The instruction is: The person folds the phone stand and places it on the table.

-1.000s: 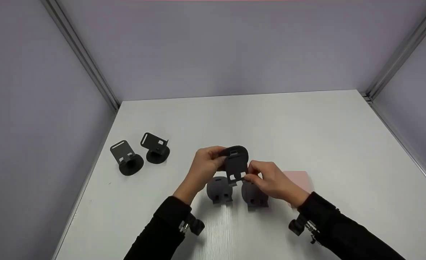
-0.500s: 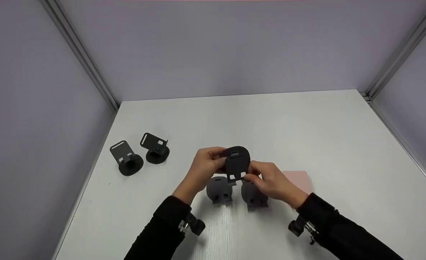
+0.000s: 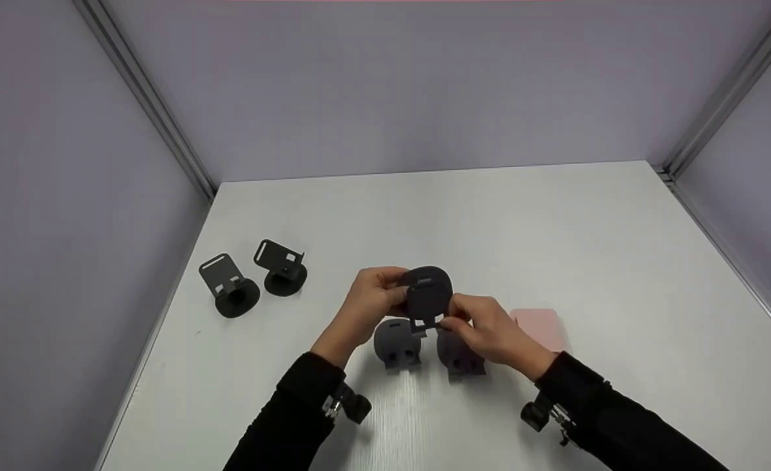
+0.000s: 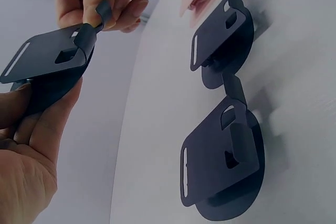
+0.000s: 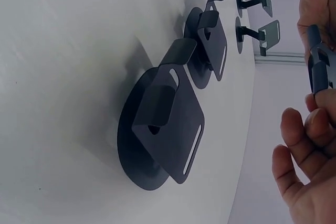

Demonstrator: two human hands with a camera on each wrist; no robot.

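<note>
Both hands hold one dark grey stand [image 3: 428, 296] above the white table [image 3: 555, 222]. It has a round base and a slotted plate. My left hand [image 3: 372, 297] grips the round base from the left. In the left wrist view the base and plate [image 4: 47, 61] rest against its fingers. My right hand [image 3: 480, 327] pinches the hooked tab [image 4: 102, 11] at the plate's lower end. Under the hands two more stands, one [image 3: 397, 341] on the left and one [image 3: 458, 353] on the right, lie on the table with their plates up.
At the table's left, two stands [image 3: 229, 288] [image 3: 282, 268] rest on their round bases. A pink flat object [image 3: 541, 327] lies just right of my right hand. Grey walls with metal corner rails close in the table on three sides.
The held stand has tilted a little between the hands, its plate looking shorter now. Both hands stay almost where they were.
</note>
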